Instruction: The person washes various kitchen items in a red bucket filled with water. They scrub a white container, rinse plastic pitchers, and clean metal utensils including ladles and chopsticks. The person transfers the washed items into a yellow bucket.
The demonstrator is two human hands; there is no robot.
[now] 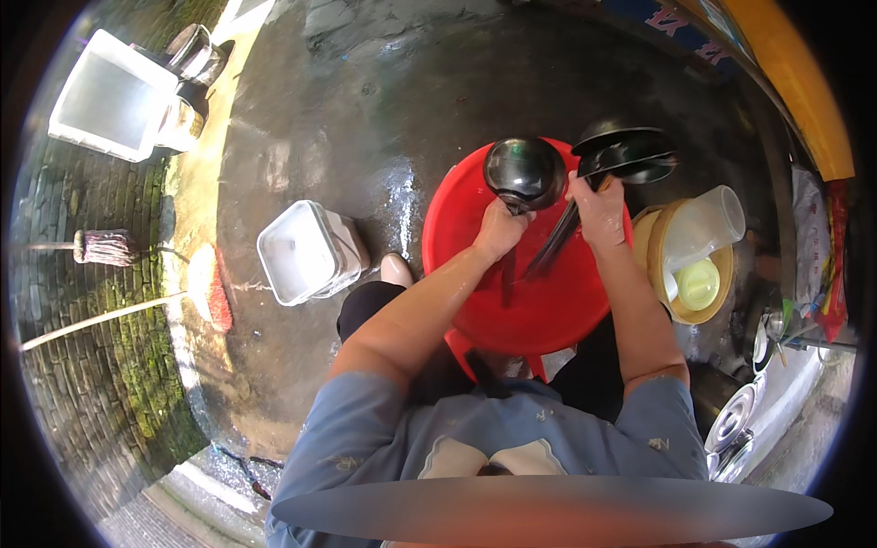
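A big red basin (475, 219) stands on the wet concrete in front of me. My left hand (501, 228) grips the handle of a black ladle (524, 171), its round bowl raised over the basin's far rim. My right hand (598, 208) holds a bunch of long dark utensils (559, 239) that slant down into the basin. A stack of black bowls (628, 151) sits just beyond my right hand at the basin's far right edge.
A white square bucket (300, 253) stands to the left of the basin. A tan bowl (691, 274) with a clear plastic pitcher (705, 226) sits to the right. Steel lids (735, 425) lie at lower right. A white tub (111, 96), pots and a mop (102, 247) are at far left.
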